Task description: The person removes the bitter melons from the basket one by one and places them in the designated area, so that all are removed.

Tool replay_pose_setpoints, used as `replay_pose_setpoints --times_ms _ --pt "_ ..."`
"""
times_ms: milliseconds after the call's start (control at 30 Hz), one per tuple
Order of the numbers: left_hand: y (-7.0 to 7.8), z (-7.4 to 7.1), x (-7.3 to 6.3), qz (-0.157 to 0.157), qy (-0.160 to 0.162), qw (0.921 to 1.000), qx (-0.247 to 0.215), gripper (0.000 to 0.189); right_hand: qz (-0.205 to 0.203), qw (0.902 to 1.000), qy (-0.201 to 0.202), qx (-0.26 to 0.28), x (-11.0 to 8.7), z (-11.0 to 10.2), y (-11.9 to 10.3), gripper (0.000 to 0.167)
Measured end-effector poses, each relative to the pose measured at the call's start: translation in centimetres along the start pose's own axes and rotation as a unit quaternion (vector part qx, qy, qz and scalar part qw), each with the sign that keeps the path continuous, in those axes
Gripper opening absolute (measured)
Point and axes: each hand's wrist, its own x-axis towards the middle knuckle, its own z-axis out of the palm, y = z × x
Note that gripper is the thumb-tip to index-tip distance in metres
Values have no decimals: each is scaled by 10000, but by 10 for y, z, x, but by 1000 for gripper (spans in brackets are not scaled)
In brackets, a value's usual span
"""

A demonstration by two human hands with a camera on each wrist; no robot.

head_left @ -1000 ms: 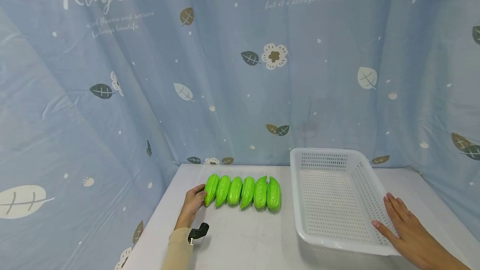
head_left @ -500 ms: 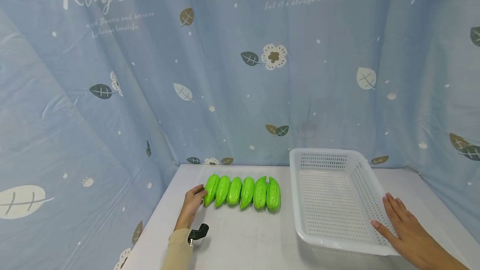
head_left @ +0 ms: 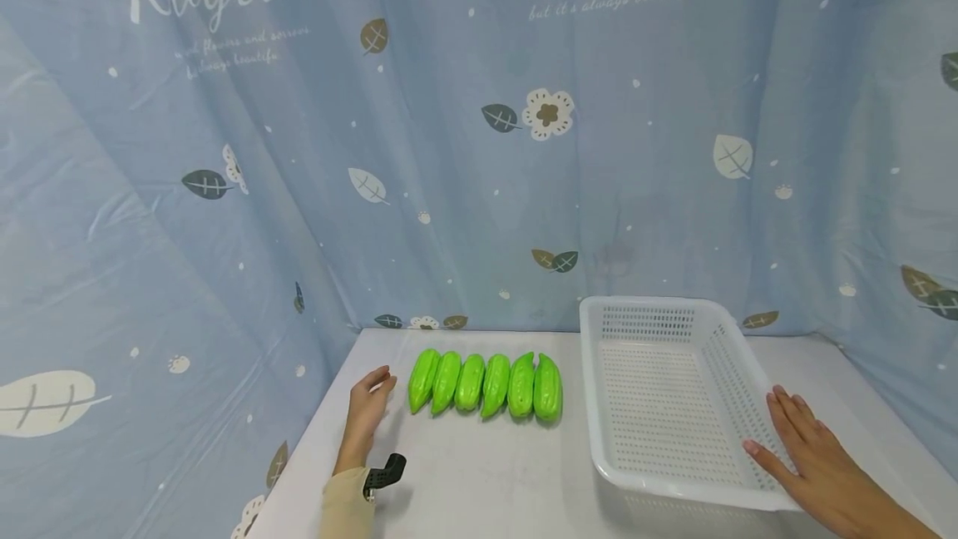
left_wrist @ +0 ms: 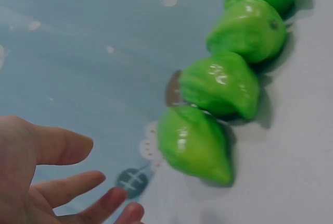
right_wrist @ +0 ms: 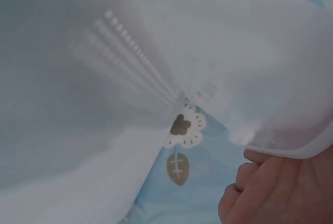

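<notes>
Several glossy green bitter melons (head_left: 496, 385) lie side by side in a row on the white table. My left hand (head_left: 368, 406) is just left of the leftmost bitter melon (left_wrist: 191, 143), a gap between them. Its fingers are loosely bent and hold nothing. At the right stands a white perforated plastic basket (head_left: 587, 389). My right hand (head_left: 816, 464) holds the basket's right rim, thumb over the inside and fingers along the outside. In the right wrist view the fingers (right_wrist: 250, 174) sit under the rim, with the thumb hidden.
A blue curtain (head_left: 449, 190) printed with leaves and flowers hangs behind and to the left of the table (head_left: 486, 481). A black wrist mount (head_left: 387, 472) sticks out from the left sleeve (head_left: 348, 501).
My left hand has drawn back to the left from the leftmost bitter melon, which it was touching before. The row, the basket and my right hand stay where they were.
</notes>
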Motion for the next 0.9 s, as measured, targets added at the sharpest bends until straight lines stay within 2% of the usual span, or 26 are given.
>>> replay_pose_setpoints --times_ms 133,267,500,633,700,767,833,900 --pt "9 -8 -8 152 116 9998 -33 53 2 10000 14 -4 2 0 0 93" --pt "18 -13 -16 352 248 9991 -28 52 63 9997 -55 250 4 -1 0 92" --pt "42 -12 -33 848 485 9952 106 50 -2 9992 51 389 8 -2 3 89" --pt "53 -12 -44 1238 659 9887 532 49 96 9958 -265 875 10 -9 3 87" --pt "59 -12 -50 1414 743 9849 674 49 273 9901 -547 1266 12 -15 4 86" --pt "64 -11 -55 1587 839 9808 755 49 448 9855 -657 1502 14 -22 5 87" --pt "68 -9 -59 1761 943 9763 837 48 551 9855 -576 1496 14 -30 1 89" --pt "71 -6 -62 1906 1044 9716 933 48 518 9908 -214 1235 12 -37 -7 91"
